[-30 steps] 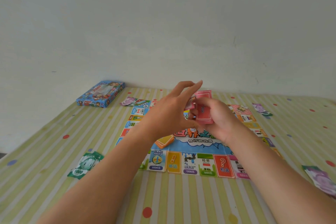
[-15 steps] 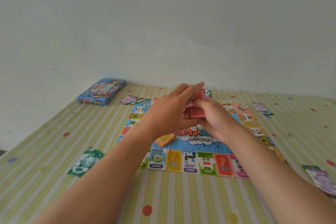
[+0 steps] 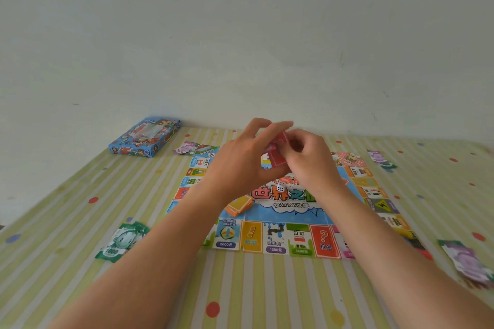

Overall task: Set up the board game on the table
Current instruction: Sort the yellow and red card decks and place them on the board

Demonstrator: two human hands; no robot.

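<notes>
Over 1 board [image 3: 294,208], 1 die [image 3: 280,187]: left hand [image 3: 240,160], right hand [image 3: 312,161] grip red cards [image 3: 278,161].

Green banknote [image 3: 121,242] reads 1000; board [image 3: 291,215] squares read 2000元, 1200元.

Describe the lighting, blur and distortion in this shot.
Head view: soft, even daylight, no glare, hardly any shadows; the red cards between the left hand and right hand are slightly motion-blurred; the board reads sharp along its near squares; wide-angle distortion stretches the corners and smears the banknotes at the right edge.
</notes>
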